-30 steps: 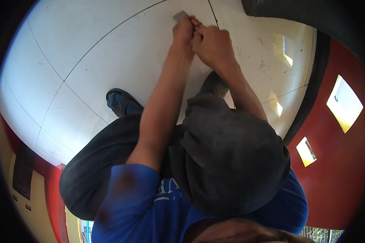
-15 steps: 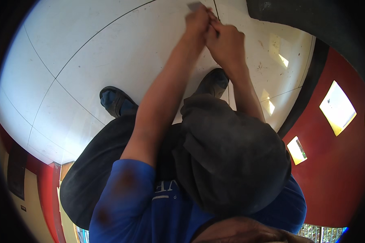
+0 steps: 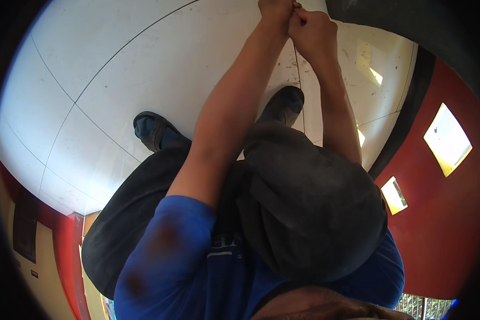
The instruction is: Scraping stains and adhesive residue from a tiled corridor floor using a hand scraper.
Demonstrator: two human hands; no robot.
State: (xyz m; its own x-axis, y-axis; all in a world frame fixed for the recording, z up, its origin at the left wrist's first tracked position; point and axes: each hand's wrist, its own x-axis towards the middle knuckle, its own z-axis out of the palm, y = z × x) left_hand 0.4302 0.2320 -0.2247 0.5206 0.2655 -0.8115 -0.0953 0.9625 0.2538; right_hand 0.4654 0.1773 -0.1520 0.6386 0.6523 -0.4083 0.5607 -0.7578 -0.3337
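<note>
My left hand (image 3: 277, 12) and my right hand (image 3: 314, 36) meet above the pale tiled floor (image 3: 160, 69), at the upper edge of the view. Both are closed, their fingertips touching or nearly so. The right thumb presses against its curled forefinger. Part of the left hand is cut off by the edge. Whatever the hands hold is hidden or out of view. Small reddish-brown specks (image 3: 290, 65) lie on the tiles just below my right hand.
My sandalled feet, left (image 3: 156, 131) and right (image 3: 284, 105), stand on the tiles beneath my bent knees. A dark curved ledge (image 3: 378, 18) is at the upper right. Beyond a black skirting band rises a red wall (image 3: 437, 213) with bright openings.
Both hands have moved up and slightly right, toward the upper edge. A small grey flat piece, seen earlier at the left hand's fingertips, is out of view now. More floor specks show.
</note>
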